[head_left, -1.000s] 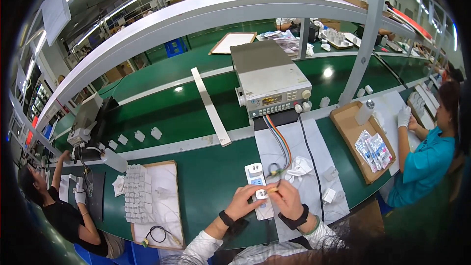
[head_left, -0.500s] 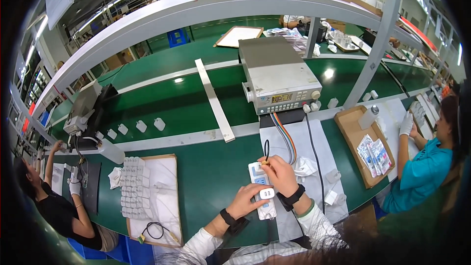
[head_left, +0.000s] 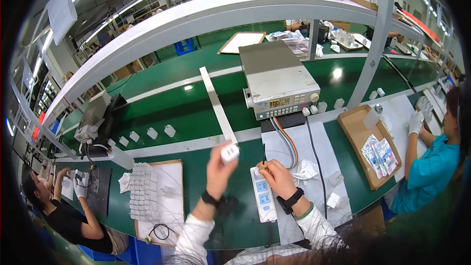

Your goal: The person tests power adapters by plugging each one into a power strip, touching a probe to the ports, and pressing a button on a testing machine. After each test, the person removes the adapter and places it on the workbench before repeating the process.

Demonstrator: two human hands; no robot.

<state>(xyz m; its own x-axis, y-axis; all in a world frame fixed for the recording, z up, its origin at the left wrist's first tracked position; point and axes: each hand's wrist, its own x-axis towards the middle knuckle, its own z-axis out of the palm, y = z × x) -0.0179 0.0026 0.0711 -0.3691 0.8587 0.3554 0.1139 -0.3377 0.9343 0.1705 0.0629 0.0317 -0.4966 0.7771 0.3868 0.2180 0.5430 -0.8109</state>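
A white wall charger [head_left: 229, 153] with two slots in its face is held up in the fingers of my left hand [head_left: 218, 174], which is slightly smeared by motion. It is lifted above the green table, left of a white power strip [head_left: 268, 212] with blue sockets. My right hand [head_left: 281, 180] pinches a small yellowish connector [head_left: 263, 166] on a black cable, over the strip's far end. The strip's nearer sockets are uncovered; its far end is partly hidden by my fingers.
Behind my hands stands a grey bench instrument [head_left: 279, 100] with coloured wires. Rows of wrapped chargers [head_left: 143, 191] lie on a tray at left. To the right is a cardboard tray [head_left: 354, 132] with packets and a bottle. Co-workers sit at both sides.
My left hand has lifted the charger away from the power strip, up and to the left. My right hand stays near the strip's far end with the connector. The view has shifted slightly.
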